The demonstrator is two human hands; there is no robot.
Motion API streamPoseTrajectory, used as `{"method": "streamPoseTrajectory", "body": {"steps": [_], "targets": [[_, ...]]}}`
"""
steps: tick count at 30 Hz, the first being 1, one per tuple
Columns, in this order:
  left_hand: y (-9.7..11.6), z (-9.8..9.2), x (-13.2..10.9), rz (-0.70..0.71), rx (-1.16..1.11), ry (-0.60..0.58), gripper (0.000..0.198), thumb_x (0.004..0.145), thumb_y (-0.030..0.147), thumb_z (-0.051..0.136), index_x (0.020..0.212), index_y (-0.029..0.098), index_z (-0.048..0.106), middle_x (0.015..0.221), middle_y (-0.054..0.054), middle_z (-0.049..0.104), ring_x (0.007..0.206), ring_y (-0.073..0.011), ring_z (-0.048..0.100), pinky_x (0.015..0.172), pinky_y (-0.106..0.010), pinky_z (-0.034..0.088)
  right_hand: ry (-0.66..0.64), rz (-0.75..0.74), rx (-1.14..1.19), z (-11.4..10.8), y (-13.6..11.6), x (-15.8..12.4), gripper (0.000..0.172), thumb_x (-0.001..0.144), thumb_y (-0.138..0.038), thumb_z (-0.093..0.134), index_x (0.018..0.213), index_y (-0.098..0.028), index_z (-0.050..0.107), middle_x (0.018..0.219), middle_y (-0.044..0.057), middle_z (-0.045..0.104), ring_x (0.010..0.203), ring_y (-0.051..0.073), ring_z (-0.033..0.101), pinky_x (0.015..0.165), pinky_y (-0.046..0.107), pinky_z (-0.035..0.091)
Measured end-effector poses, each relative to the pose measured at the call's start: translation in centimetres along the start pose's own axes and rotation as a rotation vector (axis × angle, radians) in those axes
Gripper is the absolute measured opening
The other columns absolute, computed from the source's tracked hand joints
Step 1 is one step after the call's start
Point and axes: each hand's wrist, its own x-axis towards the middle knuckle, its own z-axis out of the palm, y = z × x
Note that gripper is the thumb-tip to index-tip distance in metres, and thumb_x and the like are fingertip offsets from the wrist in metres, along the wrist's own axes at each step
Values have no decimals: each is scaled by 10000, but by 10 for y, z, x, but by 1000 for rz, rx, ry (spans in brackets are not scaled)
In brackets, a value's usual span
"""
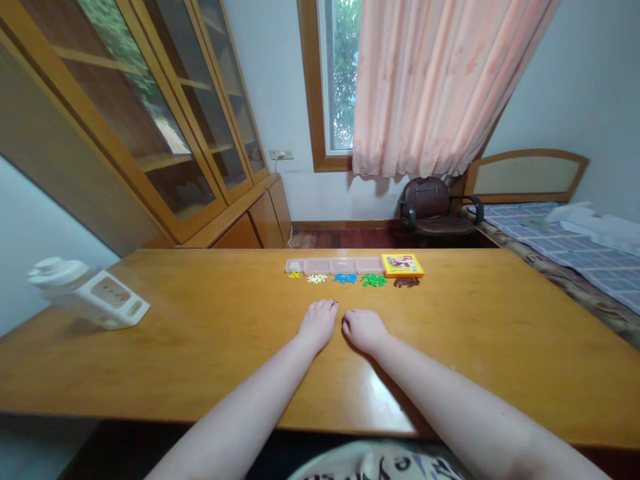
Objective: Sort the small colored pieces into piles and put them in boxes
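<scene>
My left hand (pixel 319 321) rests on the table with its fingers curled in, and nothing shows in it. Close to its right, my right hand (pixel 364 329) lies in a loose fist, also with nothing visible in it. Beyond both hands is a row of small piles of tiny pieces: yellow (pixel 295 275), cream (pixel 317 279), blue (pixel 345 278), green (pixel 373 280) and dark brown (pixel 407 282). Behind them stands a row of clear plastic trays (pixel 317 266). A yellow printed box (pixel 403 265) sits at the row's right end. Neither hand touches the pieces.
The wooden table (pixel 210 347) carries a white-lidded clear jug (pixel 90 293) on the left. A glass-fronted cabinet (pixel 200 113) stands behind left. Past the table's far edge are a brown armchair (pixel 427 203), a pink curtain (pixel 430 87) and a bed (pixel 530 227).
</scene>
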Motion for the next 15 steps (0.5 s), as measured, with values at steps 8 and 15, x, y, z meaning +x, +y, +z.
{"method": "streamPoseTrajectory", "body": {"steps": [8,15], "targets": [[32,7,-26,18,-37,10,419,877,82,386,1265,155,528,1291,-126,553,1198,-262,489,984,-424,415,30,-14,3,-5,37,-65,308,924,-275,367,840,-182,648,827,70,681,766,185,631,690,265,403],[54,9,-34,74,-160,65,380,873,142,443,1235,147,560,1261,-124,579,1181,-267,503,996,-447,410,71,-1,20,-2,39,-68,279,909,-260,395,808,-186,645,804,60,682,731,174,616,660,267,367]]}}
